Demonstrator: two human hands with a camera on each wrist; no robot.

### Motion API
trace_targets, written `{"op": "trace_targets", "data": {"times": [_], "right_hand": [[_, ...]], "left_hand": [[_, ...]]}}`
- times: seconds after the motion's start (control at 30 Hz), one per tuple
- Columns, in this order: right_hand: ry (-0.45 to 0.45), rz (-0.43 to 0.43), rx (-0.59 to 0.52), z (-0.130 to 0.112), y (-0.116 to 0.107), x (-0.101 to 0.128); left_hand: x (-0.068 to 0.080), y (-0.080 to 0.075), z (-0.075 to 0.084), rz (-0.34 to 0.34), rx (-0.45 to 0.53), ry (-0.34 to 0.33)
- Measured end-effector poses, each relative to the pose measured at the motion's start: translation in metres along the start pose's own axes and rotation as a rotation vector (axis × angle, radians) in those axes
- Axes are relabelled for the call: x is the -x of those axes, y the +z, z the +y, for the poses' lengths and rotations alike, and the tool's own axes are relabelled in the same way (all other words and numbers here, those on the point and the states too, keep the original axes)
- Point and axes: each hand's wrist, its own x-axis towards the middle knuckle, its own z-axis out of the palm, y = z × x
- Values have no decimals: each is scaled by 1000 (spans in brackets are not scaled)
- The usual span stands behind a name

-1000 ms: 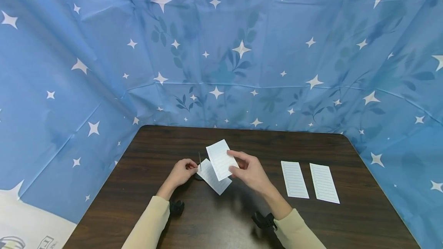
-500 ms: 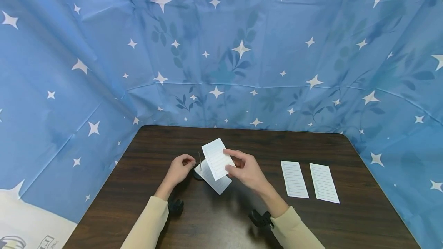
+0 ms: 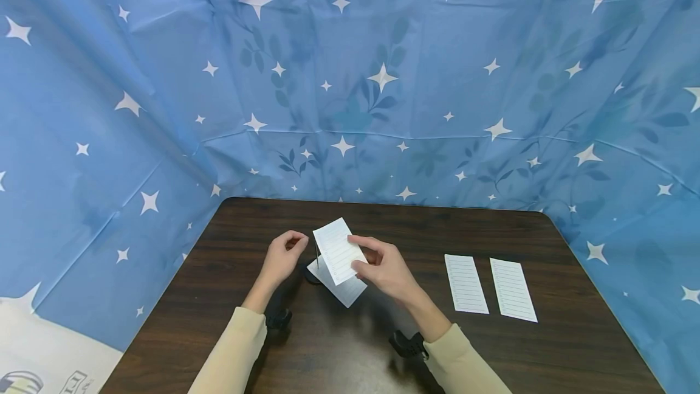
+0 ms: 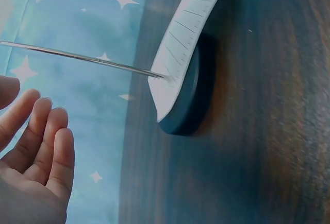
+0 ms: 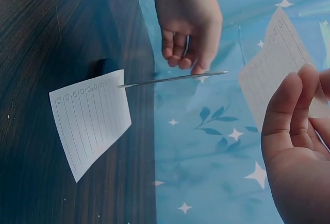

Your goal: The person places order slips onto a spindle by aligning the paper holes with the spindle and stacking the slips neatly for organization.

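A thin metal spike (image 3: pixel 316 255) stands upright on a black round base (image 3: pixel 312 277) on the dark wooden table (image 3: pixel 339 351). One lined paper slip (image 3: pixel 339 284) sits impaled low on the spike (image 5: pixel 170 80), just above the base (image 4: pixel 193 100). My right hand (image 3: pixel 358 254) pinches a second lined slip (image 3: pixel 336 249) between thumb and fingers, tilted, right beside the spike's top. My left hand (image 3: pixel 298 242) hovers just left of the spike, its fingers (image 4: pixel 46 141) relaxed and holding nothing. In the right wrist view the held slip (image 5: pixel 281 64) is still clear of the spike tip.
Two more lined slips (image 3: pixel 466 283) (image 3: pixel 513 289) lie flat side by side on the table to the right. A blue star-patterned cloth (image 3: pixel 350 90) hangs behind and around the table. Black wrist straps (image 3: pixel 406 344) sit on both forearms.
My right hand has carried the held slip left and slightly up, closer to the spike. My left hand has lifted away from the base and now hovers higher beside the spike.
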Motion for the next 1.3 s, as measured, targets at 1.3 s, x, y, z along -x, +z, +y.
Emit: {"op": "trace_targets", "data": {"times": [1.3], "right_hand": [[8, -16, -12, 15, 9, -7]], "left_hand": [[-7, 1, 29, 11, 189, -91]]}}
